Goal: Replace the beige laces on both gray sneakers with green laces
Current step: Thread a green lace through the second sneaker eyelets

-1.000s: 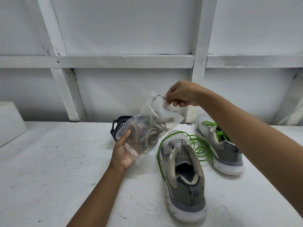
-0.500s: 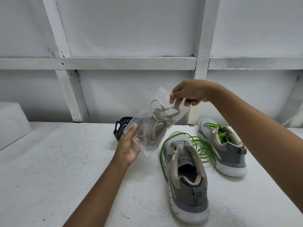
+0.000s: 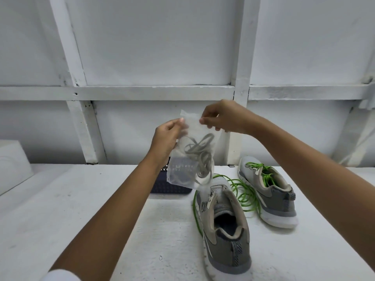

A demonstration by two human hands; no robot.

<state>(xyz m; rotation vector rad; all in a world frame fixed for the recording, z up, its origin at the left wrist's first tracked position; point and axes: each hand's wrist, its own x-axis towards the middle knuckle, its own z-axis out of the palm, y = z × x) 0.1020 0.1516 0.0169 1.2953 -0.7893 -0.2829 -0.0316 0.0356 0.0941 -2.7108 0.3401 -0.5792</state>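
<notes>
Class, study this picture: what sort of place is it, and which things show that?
Probably a bare workroom or store room, though that is a guess: a rough white-painted worktop, a white panelled wall crossed by painted battens, and a dark plastic basket on the worktop.

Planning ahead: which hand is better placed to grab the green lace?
Right, probably: the right hand pinches the bag nearer the green lace lying right of the near sneaker; the left hand is beyond the bag.
</notes>
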